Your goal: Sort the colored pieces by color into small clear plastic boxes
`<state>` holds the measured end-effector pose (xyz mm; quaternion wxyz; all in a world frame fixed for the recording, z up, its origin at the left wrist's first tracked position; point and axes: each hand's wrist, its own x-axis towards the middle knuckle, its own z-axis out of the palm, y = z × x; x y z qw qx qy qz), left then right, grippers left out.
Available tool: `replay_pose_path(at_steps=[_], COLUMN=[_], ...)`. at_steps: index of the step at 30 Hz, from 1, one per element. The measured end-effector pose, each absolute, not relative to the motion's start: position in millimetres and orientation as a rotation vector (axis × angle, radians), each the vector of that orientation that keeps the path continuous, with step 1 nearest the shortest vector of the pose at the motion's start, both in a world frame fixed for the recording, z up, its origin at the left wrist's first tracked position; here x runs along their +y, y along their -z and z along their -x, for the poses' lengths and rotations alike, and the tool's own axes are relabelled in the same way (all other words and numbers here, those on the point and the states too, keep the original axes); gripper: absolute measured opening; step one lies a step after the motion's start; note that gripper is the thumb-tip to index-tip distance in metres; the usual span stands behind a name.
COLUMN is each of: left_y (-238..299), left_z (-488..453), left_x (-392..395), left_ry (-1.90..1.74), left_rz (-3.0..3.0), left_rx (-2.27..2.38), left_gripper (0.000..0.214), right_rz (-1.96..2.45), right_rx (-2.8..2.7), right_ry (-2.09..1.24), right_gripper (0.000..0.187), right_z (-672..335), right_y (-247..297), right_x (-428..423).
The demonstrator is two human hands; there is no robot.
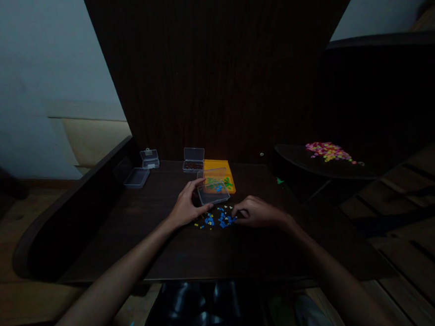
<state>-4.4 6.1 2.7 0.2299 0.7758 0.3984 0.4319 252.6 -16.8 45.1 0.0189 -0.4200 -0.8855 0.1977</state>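
Note:
My left hand (184, 206) grips the left side of a clear plastic box (214, 197) with its lid up, thumb in front and fingers behind. A few blue pieces show in or through the box. Just in front of it, small blue pieces (226, 220) lie scattered on the dark wooden desk, mixed with yellow and whitish ones. At their right edge, my right hand (257, 212) has its fingers drawn together in a pinch, touching or very near the blue pieces. Whether a piece is between those fingertips is too dark and small to tell.
Behind the box lies a yellow-orange sheet or tray (217, 163) with green pieces. An open clear box (194, 160) with dark reddish bits stands beside it. Farther left are a small clear box (149, 159) and a shallow clear container (136, 178). Pink and yellow pieces (330, 151) heap on the right-hand shelf.

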Motion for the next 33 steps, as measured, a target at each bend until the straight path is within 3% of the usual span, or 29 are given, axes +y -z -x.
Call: replay_pose_path(at_steps=[33], left_y=[-3.1], left_z=[5.4], left_x=[6.1], left_ry=[-1.161], left_rz=[-2.119], left_rx=[1.108], left_gripper=[0.072], right_rz=[1.41], right_rx=[-2.679], right_ry=[-0.573], right_gripper=[0.024], right_z=[-267.1], right_y=[-16.3], right_x=[-16.8])
